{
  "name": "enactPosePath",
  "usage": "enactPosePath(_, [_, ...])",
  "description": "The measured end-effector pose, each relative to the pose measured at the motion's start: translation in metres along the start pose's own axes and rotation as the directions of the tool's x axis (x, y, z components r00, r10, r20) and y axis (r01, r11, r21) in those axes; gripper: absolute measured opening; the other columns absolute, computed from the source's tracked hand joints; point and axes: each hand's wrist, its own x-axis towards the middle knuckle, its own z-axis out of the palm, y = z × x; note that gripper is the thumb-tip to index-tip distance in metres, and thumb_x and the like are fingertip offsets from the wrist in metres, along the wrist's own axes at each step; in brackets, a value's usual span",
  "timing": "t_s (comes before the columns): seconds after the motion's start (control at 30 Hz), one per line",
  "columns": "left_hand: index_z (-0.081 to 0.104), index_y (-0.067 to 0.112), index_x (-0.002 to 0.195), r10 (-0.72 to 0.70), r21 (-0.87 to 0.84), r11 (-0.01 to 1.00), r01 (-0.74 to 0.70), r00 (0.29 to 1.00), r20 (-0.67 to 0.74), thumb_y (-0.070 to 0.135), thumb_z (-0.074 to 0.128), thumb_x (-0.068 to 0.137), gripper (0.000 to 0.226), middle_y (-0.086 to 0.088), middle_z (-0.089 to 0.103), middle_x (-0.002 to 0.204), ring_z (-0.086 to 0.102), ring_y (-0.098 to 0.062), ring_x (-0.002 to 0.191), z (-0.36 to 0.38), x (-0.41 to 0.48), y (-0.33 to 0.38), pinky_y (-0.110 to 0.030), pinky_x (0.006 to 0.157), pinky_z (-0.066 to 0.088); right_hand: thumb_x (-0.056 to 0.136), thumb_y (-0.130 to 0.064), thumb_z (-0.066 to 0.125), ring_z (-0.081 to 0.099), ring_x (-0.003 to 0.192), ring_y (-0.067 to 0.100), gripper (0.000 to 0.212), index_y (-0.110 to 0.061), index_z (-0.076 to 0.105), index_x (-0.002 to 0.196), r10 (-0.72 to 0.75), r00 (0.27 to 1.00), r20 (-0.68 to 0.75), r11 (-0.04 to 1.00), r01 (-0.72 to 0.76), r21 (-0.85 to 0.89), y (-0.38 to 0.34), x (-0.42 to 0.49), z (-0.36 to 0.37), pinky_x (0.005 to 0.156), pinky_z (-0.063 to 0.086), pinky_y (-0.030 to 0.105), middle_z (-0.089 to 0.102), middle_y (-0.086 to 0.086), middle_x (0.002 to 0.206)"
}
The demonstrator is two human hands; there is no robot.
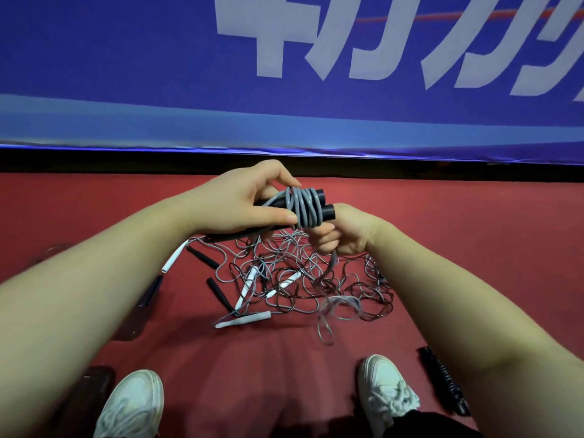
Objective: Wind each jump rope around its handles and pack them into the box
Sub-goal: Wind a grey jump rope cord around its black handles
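My left hand (249,200) grips two black handles (319,203) held side by side, with several turns of grey rope (301,207) wound round them. My right hand (341,230) is curled round the loose grey rope just below the handles, and the rope trails down to the floor. Below lies a tangled pile of jump ropes (303,279) with white handles (243,320) and black handles (213,287). No box can be told for certain in this view.
A wound black rope bundle (444,380) lies on the red floor at the right, beside my right shoe (385,390). My left shoe (132,406) is at the bottom left. Dark clear-looking objects (94,393) sit at the left edge. A blue banner (284,74) runs behind.
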Motion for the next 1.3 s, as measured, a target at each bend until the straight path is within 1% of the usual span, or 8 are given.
enactPosePath(0.13, [0.051,0.016,0.102,-0.151,-0.275,0.956,0.098,0.972,-0.180,0.013,0.065,0.083,0.024,-0.014,0.066,0.073,0.062,-0.027,0.059,-0.013,-0.001,-0.010,-0.029,0.048,0.050,0.100,-0.034,0.026,0.022,0.039,0.004,0.047,-0.017,0.052,0.065,-0.091,0.992,-0.089,0.989,0.080,-0.123,0.012,0.014,0.004,0.043,0.020,0.018,0.036,-0.009,0.044])
enactPosePath(0.47, [0.051,0.009,0.097,-0.326,-0.442,0.878,0.184,0.906,-0.269,0.013,0.060,0.090,0.013,-0.012,0.062,0.078,0.064,-0.017,0.054,-0.025,-0.004,-0.030,-0.023,0.043,0.049,0.092,-0.014,0.058,0.049,0.050,0.007,0.011,-0.017,0.057,0.081,-0.509,0.770,-0.385,0.796,0.252,-0.550,0.001,0.021,0.001,0.052,0.042,0.020,0.055,-0.005,0.060])
enactPosePath(0.77, [0.052,0.011,0.086,-0.338,-0.577,0.815,0.052,0.852,-0.400,0.016,0.058,0.092,0.010,-0.003,0.063,0.057,0.060,-0.015,0.049,-0.044,0.001,-0.013,-0.020,0.041,0.047,0.094,0.003,0.034,0.050,0.063,0.015,0.025,-0.014,0.042,0.110,-0.298,0.914,-0.275,0.576,-0.058,-0.815,0.055,0.036,-0.004,0.059,0.043,0.031,0.055,0.003,0.089])
enactPosePath(0.9, [0.052,0.011,0.089,-0.348,-0.535,0.839,0.098,0.853,-0.389,0.018,0.061,0.091,0.011,-0.003,0.065,0.060,0.063,-0.015,0.052,-0.043,-0.004,-0.020,-0.022,0.043,0.049,0.102,-0.016,0.036,0.044,0.058,0.012,0.008,-0.016,0.042,0.096,-0.044,0.850,-0.525,0.884,-0.211,-0.417,0.071,0.033,-0.022,0.055,0.042,0.024,0.046,-0.001,0.074])
enactPosePath(1.03, [0.053,0.009,0.091,-0.376,-0.566,0.820,0.084,0.825,-0.422,0.018,0.059,0.092,0.012,-0.003,0.064,0.057,0.061,-0.015,0.051,-0.050,-0.007,-0.028,-0.021,0.042,0.048,0.100,-0.034,0.032,0.023,0.037,0.002,0.025,-0.020,0.042,0.083,0.090,0.941,-0.327,0.989,-0.045,0.144,0.052,0.010,-0.047,0.034,0.019,0.014,0.030,-0.008,0.051])
enactPosePath(1.1, [0.052,0.008,0.092,-0.369,-0.577,0.815,0.064,0.824,-0.430,0.017,0.059,0.092,0.011,-0.003,0.064,0.058,0.062,-0.015,0.052,-0.052,-0.007,-0.029,-0.021,0.042,0.047,0.097,-0.041,0.037,0.031,0.043,0.005,0.028,-0.017,0.050,0.091,0.118,0.900,-0.420,0.937,-0.241,-0.252,0.055,0.008,-0.055,0.039,0.026,0.017,0.040,-0.003,0.063])
enactPosePath(1.2, [0.052,0.008,0.093,-0.354,-0.559,0.826,0.072,0.839,-0.413,0.016,0.060,0.091,0.011,-0.001,0.066,0.059,0.063,-0.015,0.053,-0.043,-0.003,-0.026,-0.022,0.043,0.048,0.093,-0.029,0.056,0.058,0.096,0.022,0.045,-0.008,0.041,0.130,0.148,0.825,-0.545,0.486,-0.541,-0.687,0.061,0.016,-0.046,0.080,0.048,0.030,0.055,0.015,0.120])
enactPosePath(1.3, [0.053,0.008,0.094,-0.350,-0.533,0.839,0.109,0.858,-0.375,0.017,0.061,0.091,0.012,-0.002,0.066,0.059,0.064,-0.016,0.053,-0.033,0.003,-0.024,-0.023,0.044,0.049,0.086,0.005,0.053,0.038,0.127,0.022,0.067,-0.020,0.024,0.141,0.069,0.948,-0.310,0.787,-0.243,-0.567,0.043,0.026,-0.016,0.094,0.039,0.027,0.030,0.014,0.148])
